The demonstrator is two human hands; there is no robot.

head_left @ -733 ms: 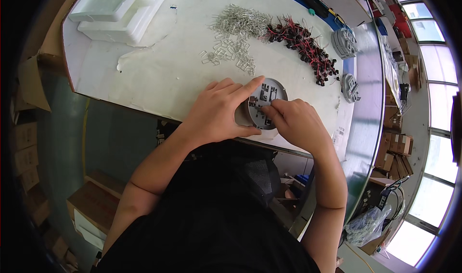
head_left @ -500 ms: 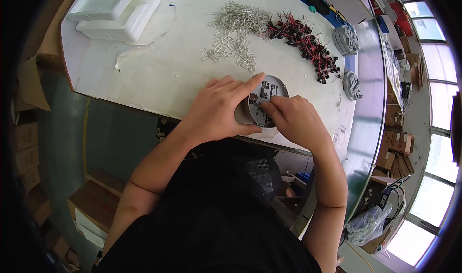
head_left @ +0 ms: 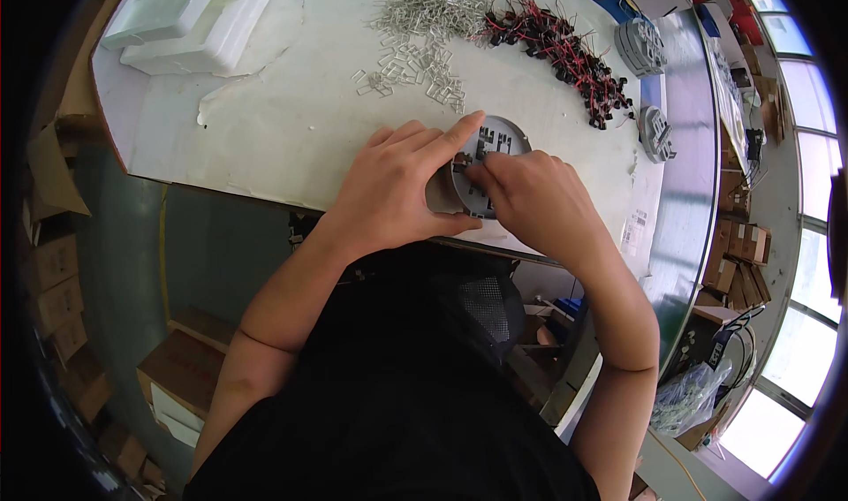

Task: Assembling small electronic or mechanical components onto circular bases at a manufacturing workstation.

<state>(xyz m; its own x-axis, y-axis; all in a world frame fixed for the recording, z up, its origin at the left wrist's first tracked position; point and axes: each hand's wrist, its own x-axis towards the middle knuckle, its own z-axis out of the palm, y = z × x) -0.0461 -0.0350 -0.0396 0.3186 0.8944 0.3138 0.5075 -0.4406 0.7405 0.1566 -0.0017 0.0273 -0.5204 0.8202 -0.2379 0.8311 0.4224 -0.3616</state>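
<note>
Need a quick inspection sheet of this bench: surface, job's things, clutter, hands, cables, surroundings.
Surface: white bench top, torn at its near edge.
Job's things: round grey disc part with dark slots, near the bench's front edge.
Clutter: pile of silver wire clips; white foam trays far left; two grey round parts far right.
Hands: left hand cups the disc's left rim, forefinger across its top; right hand pinches at the disc's face.
Cables: heap of black components with red leads.
Surroundings: cardboard boxes on the floor left, windows right.
</note>
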